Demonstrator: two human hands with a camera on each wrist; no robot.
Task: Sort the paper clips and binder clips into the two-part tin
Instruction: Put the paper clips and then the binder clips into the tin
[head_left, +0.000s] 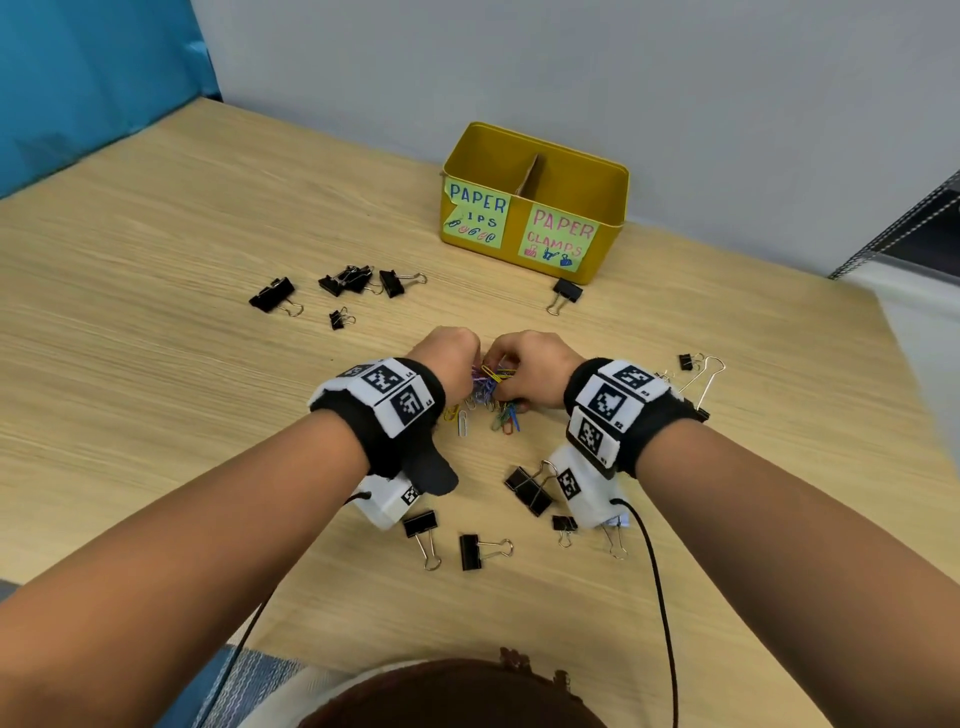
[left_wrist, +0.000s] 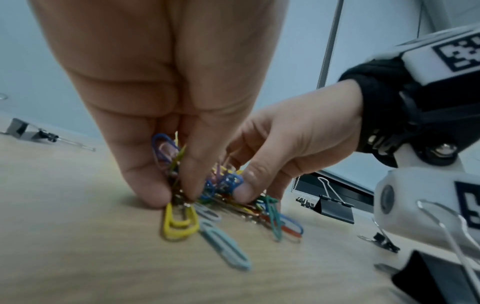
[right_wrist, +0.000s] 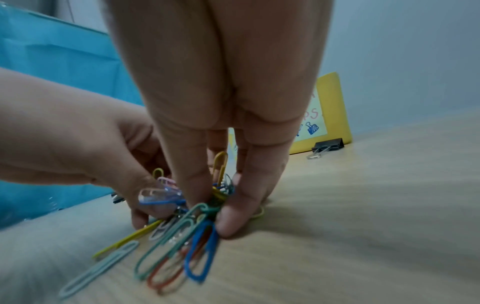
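A heap of coloured paper clips (head_left: 491, 397) lies on the wooden table between my two hands. My left hand (head_left: 451, 358) pinches a bunch of them from the left, fingertips down on the table (left_wrist: 179, 197). My right hand (head_left: 530, 364) pinches the same heap from the right (right_wrist: 210, 209). Loose clips (left_wrist: 182, 222) (right_wrist: 200, 251) splay out toward me. The yellow two-part tin (head_left: 535, 208) stands behind, labelled for paper clips on its left and paper clamps on its right. Black binder clips (head_left: 530, 491) lie scattered around.
Several binder clips (head_left: 353, 283) sit at the back left, one (head_left: 566, 293) in front of the tin, several near my wrists (head_left: 475, 551) and at the right (head_left: 691, 361). A grey wall stands behind the tin. The table edge drops off at the right.
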